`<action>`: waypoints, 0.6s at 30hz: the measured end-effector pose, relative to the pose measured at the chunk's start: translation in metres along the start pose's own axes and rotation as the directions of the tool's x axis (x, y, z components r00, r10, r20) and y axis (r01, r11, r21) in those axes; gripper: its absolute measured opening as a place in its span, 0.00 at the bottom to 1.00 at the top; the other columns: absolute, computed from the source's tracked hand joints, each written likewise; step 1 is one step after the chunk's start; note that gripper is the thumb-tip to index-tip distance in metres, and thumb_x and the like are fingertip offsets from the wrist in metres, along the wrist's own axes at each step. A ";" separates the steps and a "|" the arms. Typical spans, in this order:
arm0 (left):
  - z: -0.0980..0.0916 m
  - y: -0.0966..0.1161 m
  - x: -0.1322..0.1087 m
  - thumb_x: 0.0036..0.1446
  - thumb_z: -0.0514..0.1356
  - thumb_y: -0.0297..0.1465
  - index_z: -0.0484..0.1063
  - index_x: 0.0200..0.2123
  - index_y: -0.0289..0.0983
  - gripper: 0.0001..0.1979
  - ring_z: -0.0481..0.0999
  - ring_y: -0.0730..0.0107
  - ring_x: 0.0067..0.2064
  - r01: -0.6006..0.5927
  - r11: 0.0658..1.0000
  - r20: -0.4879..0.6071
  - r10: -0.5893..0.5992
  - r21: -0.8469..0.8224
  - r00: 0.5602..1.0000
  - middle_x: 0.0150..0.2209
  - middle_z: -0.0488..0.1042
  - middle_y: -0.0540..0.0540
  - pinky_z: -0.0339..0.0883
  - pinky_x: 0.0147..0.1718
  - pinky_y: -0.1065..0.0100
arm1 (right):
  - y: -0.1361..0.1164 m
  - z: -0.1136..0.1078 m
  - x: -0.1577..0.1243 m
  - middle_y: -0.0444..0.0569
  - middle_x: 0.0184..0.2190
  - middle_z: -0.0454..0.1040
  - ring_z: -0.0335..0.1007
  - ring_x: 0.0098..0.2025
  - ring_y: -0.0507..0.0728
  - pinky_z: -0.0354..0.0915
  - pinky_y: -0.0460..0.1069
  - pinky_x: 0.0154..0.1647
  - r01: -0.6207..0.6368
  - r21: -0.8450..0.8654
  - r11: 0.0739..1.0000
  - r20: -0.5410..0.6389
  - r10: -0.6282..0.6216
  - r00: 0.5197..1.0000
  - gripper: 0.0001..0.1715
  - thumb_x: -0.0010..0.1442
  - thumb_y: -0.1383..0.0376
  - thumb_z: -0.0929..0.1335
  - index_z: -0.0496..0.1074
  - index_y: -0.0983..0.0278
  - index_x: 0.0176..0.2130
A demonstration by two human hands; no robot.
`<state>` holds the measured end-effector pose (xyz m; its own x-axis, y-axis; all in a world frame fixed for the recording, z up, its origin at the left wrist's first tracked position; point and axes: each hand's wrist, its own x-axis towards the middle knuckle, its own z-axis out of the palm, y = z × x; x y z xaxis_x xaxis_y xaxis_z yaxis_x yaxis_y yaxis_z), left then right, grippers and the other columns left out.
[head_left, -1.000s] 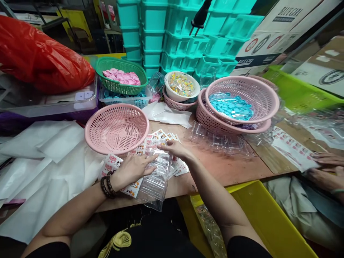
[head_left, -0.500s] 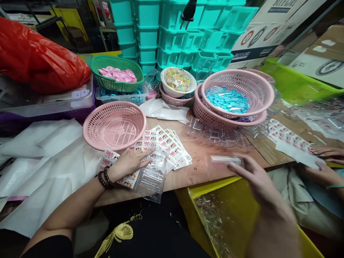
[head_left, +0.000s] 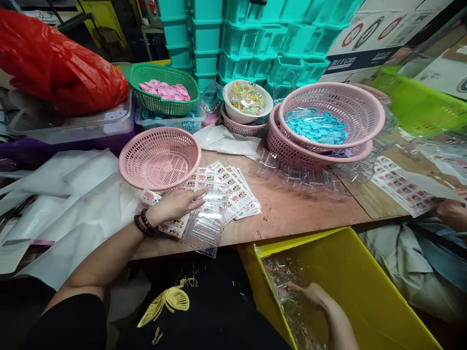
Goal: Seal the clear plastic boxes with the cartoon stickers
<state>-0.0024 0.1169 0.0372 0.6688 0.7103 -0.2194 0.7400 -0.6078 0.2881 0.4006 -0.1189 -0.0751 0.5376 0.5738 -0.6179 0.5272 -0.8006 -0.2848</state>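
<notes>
My left hand (head_left: 178, 203), with a dark bead bracelet on the wrist, lies flat with fingers stretched out on a stack of clear plastic blister trays (head_left: 205, 224) and printed sticker cards (head_left: 233, 189) at the table's front edge. My right hand (head_left: 310, 294) is down inside the yellow bin (head_left: 365, 282) beside my lap, fingers spread over clear plastic packets (head_left: 288, 296) lying in it. I cannot make out anything gripped in it.
An empty pink basket (head_left: 159, 158) stands behind the cards. Stacked pink baskets (head_left: 324, 129) hold blue pieces; a green basket (head_left: 164, 95) holds pink ones. Loose clear trays (head_left: 299, 177) lie mid-table. Another person's hand (head_left: 450, 211) rests at the right. White paper sheets (head_left: 73, 204) cover the left.
My right hand left the tray stack, carried a clear packed tray rightwards over the table edge, and has dropped down into the yellow bin. My left hand stayed on the stack.
</notes>
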 end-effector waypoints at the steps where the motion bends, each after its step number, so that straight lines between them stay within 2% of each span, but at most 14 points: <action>1: 0.000 0.000 -0.001 0.71 0.45 0.47 0.54 0.70 0.44 0.29 0.80 0.56 0.45 0.000 1.000 0.004 0.000 -0.007 1.000 0.43 0.82 0.45 0.67 0.42 0.64 | -0.011 -0.012 0.000 0.62 0.24 0.78 0.78 0.33 0.75 0.71 0.67 0.37 0.021 -0.036 0.999 -0.070 -0.023 0.997 0.18 0.39 0.51 0.73 0.72 0.62 0.20; 3: 0.000 -0.001 -0.001 0.70 0.46 0.47 0.54 0.70 0.45 0.29 0.80 0.56 0.45 0.010 1.000 0.010 -0.010 -0.011 1.000 0.45 0.82 0.45 0.67 0.42 0.64 | -0.046 -0.031 -0.003 0.63 0.35 0.80 0.78 0.40 0.72 0.69 0.66 0.46 0.129 -0.043 0.991 -0.223 -0.136 0.965 0.21 0.48 0.49 0.70 0.78 0.63 0.32; 5: 0.001 0.000 -0.002 0.70 0.46 0.46 0.54 0.70 0.45 0.29 0.80 0.55 0.45 0.030 1.000 0.009 -0.030 -0.006 1.000 0.45 0.82 0.44 0.67 0.43 0.63 | -0.100 -0.036 -0.010 0.59 0.44 0.79 0.76 0.43 0.65 0.69 0.61 0.49 0.437 0.095 0.895 -0.289 -0.395 0.872 0.28 0.57 0.48 0.65 0.78 0.63 0.47; 6: 0.001 0.000 -0.002 0.71 0.45 0.46 0.54 0.70 0.44 0.29 0.80 0.56 0.45 0.038 0.999 0.004 -0.038 -0.005 0.999 0.44 0.82 0.44 0.67 0.43 0.63 | -0.131 -0.032 -0.012 0.57 0.45 0.79 0.75 0.43 0.63 0.69 0.59 0.48 0.560 0.163 0.812 -0.258 -0.513 0.819 0.30 0.58 0.47 0.64 0.77 0.63 0.51; 8: 0.001 0.002 -0.002 0.71 0.45 0.44 0.56 0.70 0.44 0.28 0.81 0.56 0.46 0.041 0.999 -0.008 -0.041 -0.009 0.999 0.44 0.82 0.43 0.67 0.43 0.63 | -0.193 -0.015 -0.014 0.56 0.46 0.77 0.73 0.47 0.64 0.67 0.58 0.52 0.694 0.199 0.692 -0.168 -0.673 0.720 0.33 0.54 0.49 0.69 0.76 0.64 0.53; 11: 0.002 0.002 -0.003 0.71 0.46 0.42 0.57 0.69 0.42 0.27 0.80 0.55 0.48 0.070 0.997 -0.052 -0.070 -0.014 0.996 0.49 0.81 0.41 0.68 0.45 0.62 | -0.260 0.013 -0.008 0.55 0.46 0.75 0.70 0.51 0.65 0.63 0.58 0.57 0.735 0.202 0.647 -0.060 -0.741 0.669 0.24 0.47 0.60 0.72 0.80 0.65 0.45; 13: 0.002 0.000 -0.004 0.71 0.47 0.41 0.58 0.69 0.40 0.27 0.80 0.54 0.50 0.121 0.993 -0.081 -0.122 -0.017 0.989 0.50 0.80 0.39 0.69 0.46 0.61 | -0.281 0.023 -0.002 0.53 0.45 0.75 0.70 0.50 0.64 0.64 0.57 0.56 0.746 0.222 0.628 -0.021 -0.762 0.647 0.23 0.44 0.66 0.72 0.80 0.64 0.44; 14: 0.002 -0.001 -0.004 0.71 0.48 0.40 0.58 0.69 0.40 0.27 0.80 0.54 0.50 0.145 0.989 -0.092 -0.147 -0.023 0.985 0.50 0.81 0.39 0.69 0.46 0.61 | -0.285 0.026 0.000 0.52 0.46 0.75 0.70 0.50 0.63 0.64 0.56 0.56 0.752 0.234 0.616 -0.012 -0.771 0.636 0.27 0.43 0.67 0.72 0.79 0.64 0.46; 16: 0.004 -0.003 -0.003 0.70 0.49 0.39 0.58 0.68 0.39 0.27 0.80 0.55 0.50 0.167 0.985 -0.114 -0.172 -0.051 0.978 0.50 0.81 0.39 0.69 0.46 0.61 | -0.287 0.029 0.003 0.53 0.50 0.74 0.71 0.51 0.62 0.66 0.55 0.55 0.759 0.267 0.594 0.001 -0.788 0.616 0.37 0.43 0.69 0.71 0.74 0.64 0.55; 18: 0.005 -0.004 -0.001 0.70 0.49 0.38 0.59 0.68 0.38 0.26 0.79 0.56 0.52 0.149 0.984 -0.127 -0.161 -0.099 0.979 0.52 0.80 0.39 0.69 0.48 0.61 | -0.289 0.031 0.003 0.54 0.56 0.72 0.71 0.52 0.60 0.68 0.54 0.53 0.762 0.369 0.532 -0.005 -0.819 0.574 0.45 0.46 0.68 0.71 0.66 0.62 0.63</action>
<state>-0.0051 0.1168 0.0319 0.5267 0.8380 -0.1425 0.8204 -0.4573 0.3433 0.2296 0.1089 -0.0176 -0.1201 0.9857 -0.1181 0.4473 -0.0525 -0.8928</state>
